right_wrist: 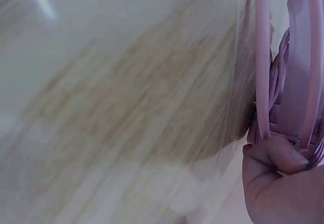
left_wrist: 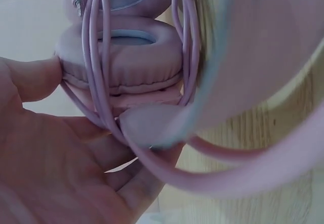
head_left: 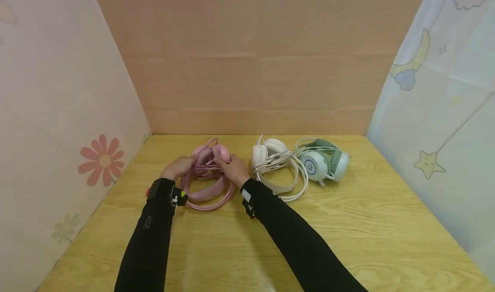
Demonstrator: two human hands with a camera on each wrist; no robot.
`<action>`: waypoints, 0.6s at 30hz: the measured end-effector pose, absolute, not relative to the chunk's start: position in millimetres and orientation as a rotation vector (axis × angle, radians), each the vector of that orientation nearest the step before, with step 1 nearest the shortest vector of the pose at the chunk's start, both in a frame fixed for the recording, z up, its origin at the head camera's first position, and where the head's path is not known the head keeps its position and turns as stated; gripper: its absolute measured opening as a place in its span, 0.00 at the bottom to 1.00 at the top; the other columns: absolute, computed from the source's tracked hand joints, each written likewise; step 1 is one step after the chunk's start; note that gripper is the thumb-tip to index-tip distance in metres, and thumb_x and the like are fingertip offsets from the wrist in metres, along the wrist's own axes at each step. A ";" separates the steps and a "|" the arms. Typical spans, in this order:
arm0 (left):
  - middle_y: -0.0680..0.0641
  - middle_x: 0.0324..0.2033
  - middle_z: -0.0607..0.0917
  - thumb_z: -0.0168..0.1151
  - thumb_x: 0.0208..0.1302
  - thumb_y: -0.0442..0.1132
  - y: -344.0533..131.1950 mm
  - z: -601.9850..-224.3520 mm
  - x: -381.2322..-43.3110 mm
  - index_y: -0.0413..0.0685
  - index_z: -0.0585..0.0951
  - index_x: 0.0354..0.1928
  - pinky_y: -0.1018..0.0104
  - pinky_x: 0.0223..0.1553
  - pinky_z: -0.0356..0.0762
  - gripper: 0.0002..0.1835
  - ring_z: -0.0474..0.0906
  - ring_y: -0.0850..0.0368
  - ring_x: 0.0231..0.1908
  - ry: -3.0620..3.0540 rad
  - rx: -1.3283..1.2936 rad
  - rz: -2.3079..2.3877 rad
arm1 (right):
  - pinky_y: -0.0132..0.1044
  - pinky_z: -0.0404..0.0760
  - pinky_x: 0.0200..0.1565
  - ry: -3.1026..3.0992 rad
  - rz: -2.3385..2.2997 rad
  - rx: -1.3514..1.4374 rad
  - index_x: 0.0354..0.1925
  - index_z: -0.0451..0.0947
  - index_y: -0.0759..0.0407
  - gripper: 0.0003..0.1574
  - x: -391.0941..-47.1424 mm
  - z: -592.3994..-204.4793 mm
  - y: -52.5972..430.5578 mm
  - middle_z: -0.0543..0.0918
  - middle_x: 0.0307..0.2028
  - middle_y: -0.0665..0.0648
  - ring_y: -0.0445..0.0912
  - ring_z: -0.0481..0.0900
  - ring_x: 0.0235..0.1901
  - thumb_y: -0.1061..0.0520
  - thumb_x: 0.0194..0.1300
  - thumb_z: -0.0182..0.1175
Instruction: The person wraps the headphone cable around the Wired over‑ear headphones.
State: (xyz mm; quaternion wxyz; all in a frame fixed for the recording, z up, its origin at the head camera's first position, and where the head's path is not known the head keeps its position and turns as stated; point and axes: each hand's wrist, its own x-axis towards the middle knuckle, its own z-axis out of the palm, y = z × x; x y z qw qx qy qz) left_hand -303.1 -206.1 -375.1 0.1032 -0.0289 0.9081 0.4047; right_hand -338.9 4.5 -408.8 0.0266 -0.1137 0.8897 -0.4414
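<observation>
A pair of pink headphones lies at the left of the group, headband toward me and ear cups away. My left hand grips one ear cup from the left. In the left wrist view its thumb touches the padded ear cushion, with fingers under the cup. Several strands of pink cable wrap around that cup, and a metal plug shows near the top. From the right, my right hand holds the other ear cup. In the right wrist view its thumb bends over the pink band near the cup.
White headphones with a bundled white cable lie just right of my right hand. Beside them are green and white headphones. All lie on a wooden table, with patterned cloth walls at both sides and a plain backdrop behind.
</observation>
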 end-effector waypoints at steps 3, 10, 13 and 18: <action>0.26 0.69 0.67 0.31 0.82 0.57 -207.3 -377.2 -304.4 0.23 0.67 0.68 0.43 0.69 0.59 0.39 0.62 0.32 0.70 2.726 -0.095 1.165 | 0.44 0.78 0.47 2.697 -1.403 -0.376 0.58 0.74 0.67 0.40 -338.4 -408.8 2.5 0.82 0.50 0.63 0.52 0.79 0.48 0.33 0.69 0.61; 0.24 0.69 0.66 0.31 0.81 0.57 -204.9 -377.5 -303.9 0.21 0.63 0.69 0.42 0.70 0.57 0.40 0.61 0.30 0.70 2.781 -0.106 1.135 | 0.46 0.77 0.56 2.596 -1.494 -0.370 0.65 0.69 0.66 0.47 -339.4 -411.9 2.3 0.80 0.56 0.64 0.53 0.78 0.56 0.37 0.61 0.71; 0.24 0.69 0.65 0.32 0.81 0.58 -204.2 -377.7 -303.6 0.22 0.62 0.70 0.42 0.70 0.57 0.41 0.61 0.29 0.70 2.775 -0.119 1.141 | 0.46 0.76 0.57 2.568 -1.529 -0.354 0.65 0.68 0.65 0.47 -339.9 -413.8 2.6 0.79 0.57 0.64 0.53 0.78 0.56 0.40 0.60 0.73; 0.24 0.69 0.65 0.32 0.81 0.57 -204.0 -378.6 -302.5 0.22 0.62 0.70 0.41 0.70 0.57 0.40 0.60 0.30 0.70 2.779 -0.115 1.131 | 0.47 0.77 0.57 2.554 -1.540 -0.355 0.66 0.67 0.67 0.49 -339.6 -415.8 4.1 0.78 0.59 0.65 0.54 0.78 0.57 0.37 0.61 0.70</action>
